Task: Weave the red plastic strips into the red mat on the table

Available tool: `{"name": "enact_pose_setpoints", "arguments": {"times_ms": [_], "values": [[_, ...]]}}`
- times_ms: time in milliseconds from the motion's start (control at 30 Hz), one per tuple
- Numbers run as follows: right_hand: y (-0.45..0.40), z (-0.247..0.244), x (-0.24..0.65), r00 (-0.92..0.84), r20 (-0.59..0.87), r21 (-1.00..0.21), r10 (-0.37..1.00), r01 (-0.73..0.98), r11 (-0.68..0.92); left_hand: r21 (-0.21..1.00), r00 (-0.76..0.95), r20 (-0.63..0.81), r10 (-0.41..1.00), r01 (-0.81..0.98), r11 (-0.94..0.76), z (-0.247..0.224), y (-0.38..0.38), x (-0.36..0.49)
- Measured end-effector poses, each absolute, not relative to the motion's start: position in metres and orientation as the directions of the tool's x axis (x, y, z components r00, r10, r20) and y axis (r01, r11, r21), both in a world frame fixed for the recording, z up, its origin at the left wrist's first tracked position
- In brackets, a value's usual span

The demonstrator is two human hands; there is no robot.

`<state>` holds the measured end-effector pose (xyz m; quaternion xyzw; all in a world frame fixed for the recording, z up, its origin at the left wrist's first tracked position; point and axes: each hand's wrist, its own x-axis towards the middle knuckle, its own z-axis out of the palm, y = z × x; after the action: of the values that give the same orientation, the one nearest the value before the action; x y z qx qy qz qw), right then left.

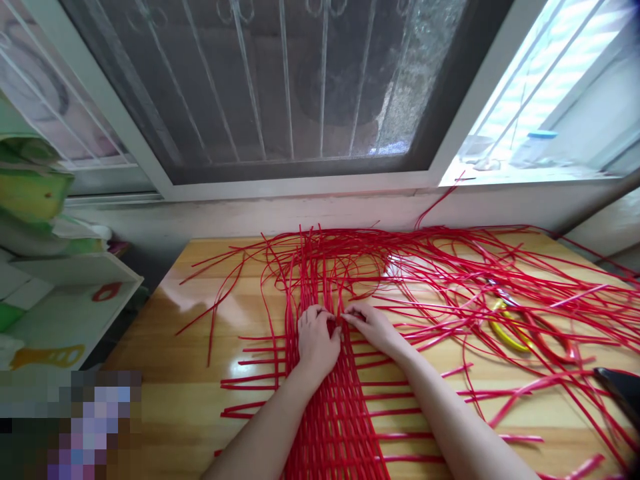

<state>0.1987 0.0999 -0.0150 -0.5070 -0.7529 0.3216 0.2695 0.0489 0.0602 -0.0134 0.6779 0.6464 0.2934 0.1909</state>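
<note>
A long panel of woven red strips (pixel 335 427) lies on the wooden table, running away from me, with loose strip ends sticking out on both sides. My left hand (pixel 319 339) rests on the panel's upper part, its thumb and index finger closed around a strip near the weave's middle. From the right, my right hand (pixel 373 325) meets it, fingertips pinched at the same spot on a red strip. The two hands nearly touch. Past them, the unwoven lengthwise strips (pixel 313 273) fan out toward the table's far edge. The exact grip is partly hidden by the fingers.
A tangle of loose red strips (pixel 450 267) spreads across the far and right side of the wooden table (pixel 170 360). Scissors with yellow and red handles (pixel 510 327) lie among them. A dark object (pixel 617 393) sits at the right edge. A barred window (pixel 280 80) stands behind.
</note>
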Motion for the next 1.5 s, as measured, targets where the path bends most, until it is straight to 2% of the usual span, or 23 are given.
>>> {"name": "enact_pose_setpoints", "arguments": {"times_ms": [267, 467, 667, 733, 800, 933, 1100, 1300, 1500], "values": [[0.097, -0.015, 0.204, -0.397, 0.114, -0.721, 0.911, 0.598, 0.350, 0.640, -0.001, 0.166, 0.986, 0.761, -0.107, -0.014, 0.059, 0.048], [0.093, -0.017, 0.194, -0.435, 0.229, -0.531, 0.871, 0.694, 0.486, 0.663, 0.014, 0.220, 0.975, 0.731, -0.160, -0.014, 0.059, 0.046], [0.090, -0.012, 0.192, -0.334, 0.393, -0.493, 0.857, 0.710, 0.503, 0.716, -0.032, 0.250, 0.968, 0.679, -0.162, -0.017, 0.063, 0.045], [0.088, -0.007, 0.191, -0.366, 0.429, -0.442, 0.826, 0.712, 0.545, 0.713, -0.045, 0.255, 0.966, 0.684, -0.157, -0.018, 0.063, 0.046], [0.085, -0.004, 0.189, -0.436, 0.387, -0.407, 0.812, 0.710, 0.575, 0.710, -0.059, 0.259, 0.964, 0.688, -0.148, -0.019, 0.062, 0.046], [0.085, -0.007, 0.184, -0.466, 0.269, -0.446, 0.843, 0.716, 0.538, 0.730, -0.090, 0.248, 0.965, 0.672, -0.125, -0.016, 0.062, 0.047], [0.092, -0.018, 0.184, -0.406, 0.221, -0.523, 0.887, 0.718, 0.459, 0.771, -0.108, 0.199, 0.974, 0.631, -0.087, -0.013, 0.066, 0.045], [0.093, -0.021, 0.182, -0.329, 0.218, -0.572, 0.919, 0.719, 0.394, 0.662, -0.064, 0.133, 0.989, 0.749, -0.040, -0.014, 0.069, 0.045], [0.093, -0.019, 0.183, -0.288, 0.196, -0.655, 0.937, 0.672, 0.344, 0.617, -0.069, 0.104, 0.992, 0.787, -0.010, -0.012, 0.069, 0.049]]}}
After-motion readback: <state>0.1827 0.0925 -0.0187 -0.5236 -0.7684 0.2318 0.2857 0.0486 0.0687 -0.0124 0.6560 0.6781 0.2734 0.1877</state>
